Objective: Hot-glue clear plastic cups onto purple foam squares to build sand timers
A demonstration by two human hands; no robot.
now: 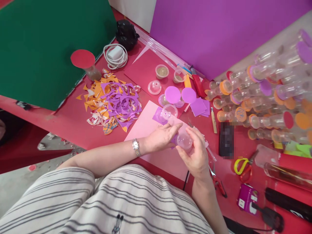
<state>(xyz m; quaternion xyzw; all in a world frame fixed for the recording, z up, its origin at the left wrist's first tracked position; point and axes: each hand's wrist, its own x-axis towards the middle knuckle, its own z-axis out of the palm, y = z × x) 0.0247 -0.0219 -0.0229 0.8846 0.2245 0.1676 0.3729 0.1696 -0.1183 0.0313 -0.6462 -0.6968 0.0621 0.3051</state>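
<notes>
Above the pink sheet on the red counter, the right hand has its grip curled round a clear plastic cup; the left hand is just beside it, fingers stretched by a purple piece, and I cannot tell whether that grip is closed on anything; left of the sheet lies a heap of orange and purple paper scraps; beyond it are purple discs; right of it, red-handled scissors.

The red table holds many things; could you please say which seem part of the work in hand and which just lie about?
Likely in use: clear plastic piece between left hand and right hand; pink sheet; purple squares.

Probably idle: white charger; black bag; paper scraps.
</notes>
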